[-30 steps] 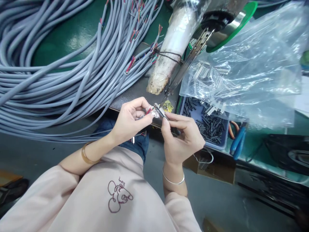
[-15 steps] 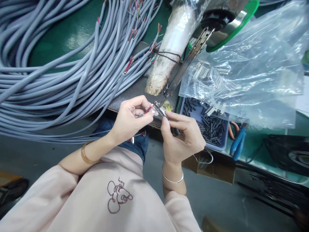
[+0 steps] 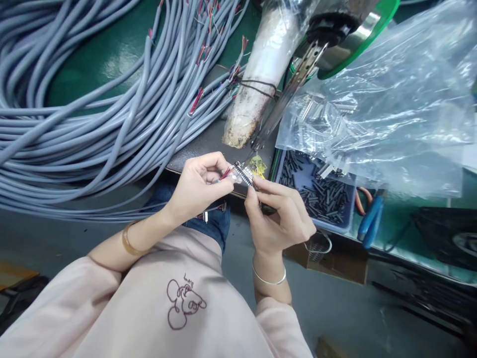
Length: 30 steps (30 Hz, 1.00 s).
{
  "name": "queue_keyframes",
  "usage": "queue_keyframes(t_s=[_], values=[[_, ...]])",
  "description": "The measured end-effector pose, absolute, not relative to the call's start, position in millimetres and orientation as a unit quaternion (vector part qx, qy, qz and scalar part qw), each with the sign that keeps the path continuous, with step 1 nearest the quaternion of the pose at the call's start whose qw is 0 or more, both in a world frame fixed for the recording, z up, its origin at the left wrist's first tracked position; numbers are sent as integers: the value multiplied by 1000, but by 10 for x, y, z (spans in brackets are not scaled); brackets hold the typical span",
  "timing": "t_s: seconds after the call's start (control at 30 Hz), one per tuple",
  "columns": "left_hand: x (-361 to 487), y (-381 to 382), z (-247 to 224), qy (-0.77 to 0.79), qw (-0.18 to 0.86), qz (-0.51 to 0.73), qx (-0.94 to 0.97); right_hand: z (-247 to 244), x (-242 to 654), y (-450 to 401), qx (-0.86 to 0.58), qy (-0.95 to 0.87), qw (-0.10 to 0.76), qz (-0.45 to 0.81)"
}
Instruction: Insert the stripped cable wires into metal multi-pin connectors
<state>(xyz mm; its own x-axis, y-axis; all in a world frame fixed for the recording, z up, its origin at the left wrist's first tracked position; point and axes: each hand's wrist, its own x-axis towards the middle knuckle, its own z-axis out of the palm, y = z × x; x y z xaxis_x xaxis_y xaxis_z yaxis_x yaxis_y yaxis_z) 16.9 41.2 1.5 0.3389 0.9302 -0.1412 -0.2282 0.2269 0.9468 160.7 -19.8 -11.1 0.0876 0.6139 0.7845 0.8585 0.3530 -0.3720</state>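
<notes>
My left hand (image 3: pixel 197 184) pinches the stripped end of a cable, with its thin red and coloured wires (image 3: pixel 226 173) fanned out past the fingertips. Between the thumb and fingers of my right hand (image 3: pixel 281 216) is a small metal multi-pin connector (image 3: pixel 244 174), tilted, its row of pins facing the wires. The wire ends lie close against the pins; whether each one is joined is too small to tell. Just above the connector comes down the thin tip of a soldering iron (image 3: pixel 294 87), which points toward me from the upper right.
Many grey cables (image 3: pixel 112 119) with stripped ends cover the left of the green bench. A plastic-wrapped post (image 3: pixel 257 74) stands beside the iron. At right are a blue tray (image 3: pixel 348 219) of black sleeves, a clear bag (image 3: pixel 402 109) of metal parts and blue-handled pliers (image 3: pixel 370 221).
Both hands have shifted slightly left and down with the wires and connector. The connector is turned a little, showing more of its pin row. Both grips stay the same.
</notes>
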Motion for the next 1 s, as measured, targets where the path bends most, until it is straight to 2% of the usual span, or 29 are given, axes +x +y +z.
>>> queue_keyframes(t_s=[0.23, 0.5, 1.0], values=[[157, 397, 31, 375, 678, 441, 453, -93, 1567, -194, -575, -629, 523, -31], [239, 376, 3, 392, 615, 490, 478, -84, 1551, -166, -566, -647, 503, -88], [218, 344, 9, 387, 563, 505, 527, -76, 1535, -199, -571, -655, 486, -90]])
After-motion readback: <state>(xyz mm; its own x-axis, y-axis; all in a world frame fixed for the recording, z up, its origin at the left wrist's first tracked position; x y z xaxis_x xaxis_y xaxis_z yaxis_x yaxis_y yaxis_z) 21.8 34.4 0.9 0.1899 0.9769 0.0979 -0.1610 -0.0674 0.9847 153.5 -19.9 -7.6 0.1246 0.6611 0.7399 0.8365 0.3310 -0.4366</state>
